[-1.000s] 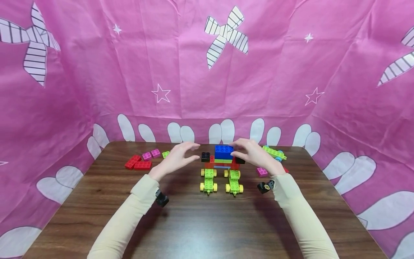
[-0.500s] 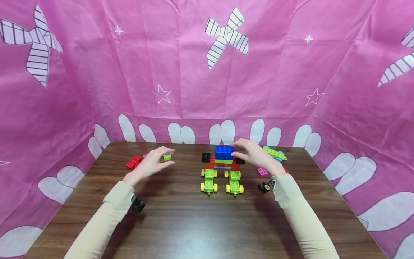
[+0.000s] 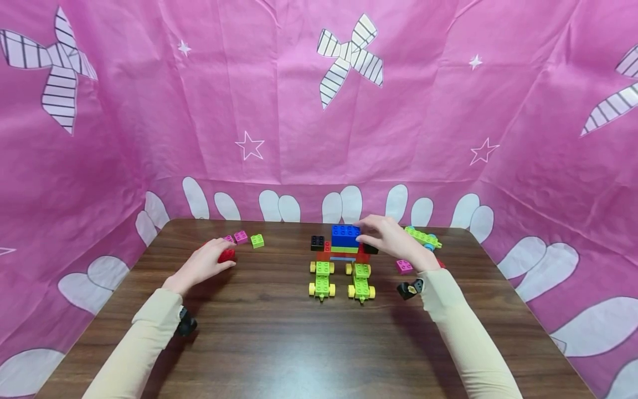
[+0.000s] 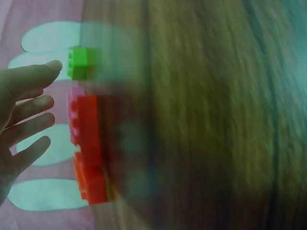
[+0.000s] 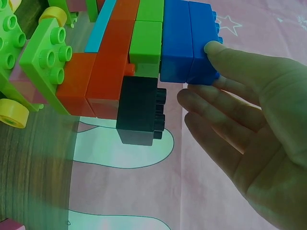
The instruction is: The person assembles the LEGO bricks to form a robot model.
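In the middle of the table stands a build of toy bricks, with blue bricks (image 3: 344, 235) on top and green wheeled bases (image 3: 322, 280) with yellow wheels below. My right hand (image 3: 391, 238) holds the end of the top blue brick, thumb on the near side and fingertips behind. Below that hand, a black brick (image 5: 138, 110) sticks out from the build's side. At the left, my left hand (image 3: 201, 263) is over red bricks (image 4: 89, 129), largely covering them in the head view. Its fingers are spread and bare in the left wrist view.
Pink bricks (image 3: 241, 237) and a small green brick (image 3: 257, 240) lie past the left hand. At the right are a pink brick (image 3: 404, 266) and a green wheeled base (image 3: 422, 236) with blue wheels. A pink cloth (image 3: 309, 149) hangs behind the table.
My left hand has moved left from beside the build to over the red bricks, uncovering the green and pink ones. The right hand has stayed at the blue brick.
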Motion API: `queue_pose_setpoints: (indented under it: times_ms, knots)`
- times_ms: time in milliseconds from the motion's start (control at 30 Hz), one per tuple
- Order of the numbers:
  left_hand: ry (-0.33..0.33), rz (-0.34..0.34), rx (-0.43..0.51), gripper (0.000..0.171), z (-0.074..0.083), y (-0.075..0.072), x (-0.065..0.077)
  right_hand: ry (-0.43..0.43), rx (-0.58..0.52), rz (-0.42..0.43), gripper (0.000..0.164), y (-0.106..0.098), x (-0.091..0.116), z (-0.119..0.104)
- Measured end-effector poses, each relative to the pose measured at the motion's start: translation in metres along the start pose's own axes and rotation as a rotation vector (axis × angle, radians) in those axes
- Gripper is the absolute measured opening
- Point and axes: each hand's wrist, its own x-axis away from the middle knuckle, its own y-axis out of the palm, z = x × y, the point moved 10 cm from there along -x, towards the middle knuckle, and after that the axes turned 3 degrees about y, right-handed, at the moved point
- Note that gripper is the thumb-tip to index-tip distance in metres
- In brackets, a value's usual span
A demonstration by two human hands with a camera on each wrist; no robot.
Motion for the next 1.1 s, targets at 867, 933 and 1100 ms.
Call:
queue_pose_setpoints:
  times_ms: [867,933,1100]
  knots:
    - [0.064,-0.007,-0.104,0.030,0.004,0.007,0.007,0.014,-0.011,-0.019,0.036,-0.001,0.001,-0.001]
    - [0.070,0.008,-0.106,0.032,0.003,0.007,0.007,0.011,-0.010,-0.020,0.036,-0.001,0.001,-0.001]
    - [0.020,-0.024,-0.100,0.041,-0.007,0.010,0.008,0.007,0.008,-0.028,0.036,-0.001,0.000,-0.001]
